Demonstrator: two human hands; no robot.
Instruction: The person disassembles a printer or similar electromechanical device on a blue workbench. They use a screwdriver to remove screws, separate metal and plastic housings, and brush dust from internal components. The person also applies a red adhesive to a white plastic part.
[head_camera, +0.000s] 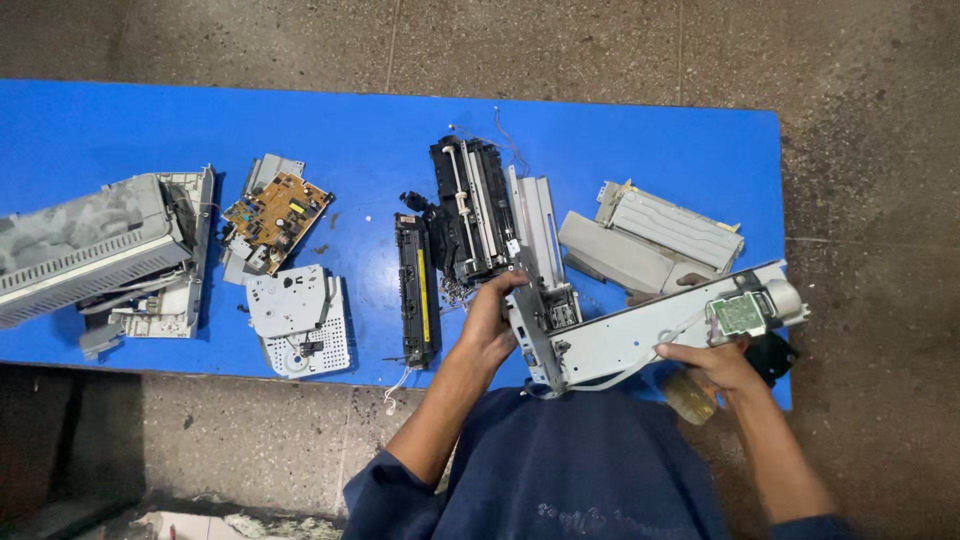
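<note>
While the metal frame (640, 335) ran lengthwise from lower left up to the right, the left hand (492, 325) gripped its near end and the right hand (720, 365) apparently clasped the far end from below.

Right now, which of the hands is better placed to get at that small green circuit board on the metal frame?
The right hand, probably. It grips the metal frame just below the green circuit board. The left hand holds the frame's far end, beside the black roller assembly.
</note>
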